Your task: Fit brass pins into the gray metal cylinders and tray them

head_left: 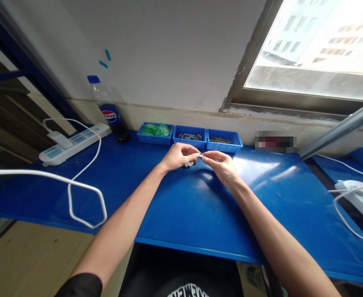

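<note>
Part (201, 156) is pinched at the fingertips of both left hand (177, 157) and right hand (223, 166), probably to steady it; loose pieces (188, 164) sit just left of the grip, bins (225, 147) behind it, likely for easy reach.

Stretching wide as a glossy blue table (181, 214), gleaming brightly towards the right. Bearing three blue bins (201, 144) in a row, side by side, along the back edge. Supporting an upright, blue-capped cola bottle (110, 114) left of them and, farther left, a white power strip (80, 142). Carrying small metallic pieces (189, 165) in front of the middle bin, partly hidden.
</note>
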A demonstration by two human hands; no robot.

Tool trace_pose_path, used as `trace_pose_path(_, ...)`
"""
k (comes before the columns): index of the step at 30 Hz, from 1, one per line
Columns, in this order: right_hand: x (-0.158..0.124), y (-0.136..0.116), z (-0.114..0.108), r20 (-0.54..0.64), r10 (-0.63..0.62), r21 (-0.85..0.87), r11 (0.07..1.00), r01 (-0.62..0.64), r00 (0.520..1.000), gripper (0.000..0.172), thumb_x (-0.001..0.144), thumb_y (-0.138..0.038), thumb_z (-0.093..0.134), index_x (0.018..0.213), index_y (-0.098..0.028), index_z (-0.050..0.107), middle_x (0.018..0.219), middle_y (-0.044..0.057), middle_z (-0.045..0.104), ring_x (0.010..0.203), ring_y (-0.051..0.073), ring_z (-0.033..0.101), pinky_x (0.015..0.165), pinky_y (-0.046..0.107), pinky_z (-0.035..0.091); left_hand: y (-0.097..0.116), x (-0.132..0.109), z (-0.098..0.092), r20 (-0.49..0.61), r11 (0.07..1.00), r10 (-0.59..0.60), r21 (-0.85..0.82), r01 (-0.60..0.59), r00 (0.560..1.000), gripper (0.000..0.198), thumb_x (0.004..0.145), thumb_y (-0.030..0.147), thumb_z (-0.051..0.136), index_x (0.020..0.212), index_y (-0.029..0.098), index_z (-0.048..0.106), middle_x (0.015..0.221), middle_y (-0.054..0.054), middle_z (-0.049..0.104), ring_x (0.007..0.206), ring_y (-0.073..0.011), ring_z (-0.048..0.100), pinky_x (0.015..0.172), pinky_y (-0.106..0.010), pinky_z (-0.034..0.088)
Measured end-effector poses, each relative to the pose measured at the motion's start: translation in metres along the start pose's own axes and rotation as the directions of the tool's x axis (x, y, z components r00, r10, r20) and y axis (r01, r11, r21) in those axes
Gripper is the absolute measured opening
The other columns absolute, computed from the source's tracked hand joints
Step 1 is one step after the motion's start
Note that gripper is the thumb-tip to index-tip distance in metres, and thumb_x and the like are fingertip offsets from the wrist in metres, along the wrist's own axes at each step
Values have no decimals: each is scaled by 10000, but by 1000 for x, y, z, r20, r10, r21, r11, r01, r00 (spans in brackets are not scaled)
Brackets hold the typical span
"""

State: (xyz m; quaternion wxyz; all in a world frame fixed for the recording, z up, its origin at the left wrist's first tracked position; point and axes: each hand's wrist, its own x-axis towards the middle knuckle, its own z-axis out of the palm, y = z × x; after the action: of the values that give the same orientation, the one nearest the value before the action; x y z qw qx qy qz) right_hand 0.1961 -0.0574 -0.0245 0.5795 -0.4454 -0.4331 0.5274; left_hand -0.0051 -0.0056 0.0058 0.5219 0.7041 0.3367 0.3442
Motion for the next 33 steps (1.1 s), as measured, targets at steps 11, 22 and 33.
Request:
trace_pose_path(11,1,1,-3,-30,-49,-29,998,48,998,343,673,-343,936,966,-225,801,1076,82,801,1031,245,730,1015,398,530,-13,11,4,-218,977,-16,-210,-31,976,422,715,381,881,1009,95,787,909,-146,811,844,-256,793,805,-366,648)
trace_pose_path(22,0,2,-3,-15,-68,-69,995,67,998,317,708,-366,898,970,-223,792,1034,82,793,945,229,710,860,359,553,-10,3,-18,-276,853,167,522,2,946,188,826,233,703,949,174,832,1027,-105,814,994,-275,764,979,-383,594)
trace_pose_path(33,-3,-1,-2,-18,-44,-147,988,41,999,351,727,-428,869,996,-223,772,986,64,785,819,205,703,812,349,558,-28,-4,-42,-190,663,34,739,120,981,229,678,153,741,893,205,800,730,-47,742,620,-186,672,590,-247,502)
